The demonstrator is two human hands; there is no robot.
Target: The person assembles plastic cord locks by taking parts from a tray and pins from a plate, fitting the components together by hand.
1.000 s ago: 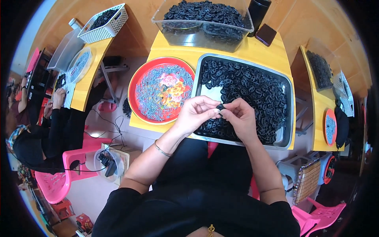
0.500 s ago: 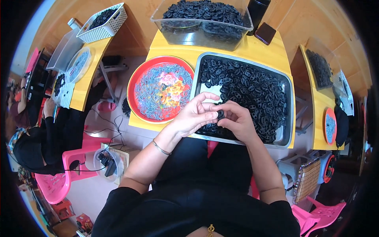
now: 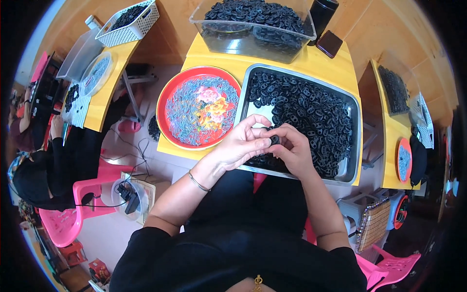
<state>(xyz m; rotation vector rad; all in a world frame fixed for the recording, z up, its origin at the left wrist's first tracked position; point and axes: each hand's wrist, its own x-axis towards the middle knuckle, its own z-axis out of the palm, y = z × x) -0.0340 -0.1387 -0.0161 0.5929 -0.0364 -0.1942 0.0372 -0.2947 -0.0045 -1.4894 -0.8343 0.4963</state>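
Note:
A small black oval plastic piece (image 3: 275,140) is pinched between the fingertips of both hands. My left hand (image 3: 242,140) has its thumb against the piece's left side, its other fingers curled behind. My right hand (image 3: 295,147) closes on it from the right with thumb and index finger. Both hands are over the near edge of a metal tray (image 3: 359,146), which holds a heap of similar black pieces (image 3: 316,117) with holes in them. To the left lies a round red tray (image 3: 164,95) with a flower pattern, scattered with thin grey-blue pins (image 3: 181,117).
A clear bin (image 3: 236,46) full of black pieces stands at the back of the yellow table (image 3: 187,57), beside a dark cylinder (image 3: 322,19) and a brown case (image 3: 329,44). Another person (image 3: 36,177) sits at a side table on the left. Pink chairs (image 3: 61,226) flank me.
The black piece has turned slightly between my fingertips and shows more of its flat side. Both hands keep nearly the same place; the whole view has shifted a little.

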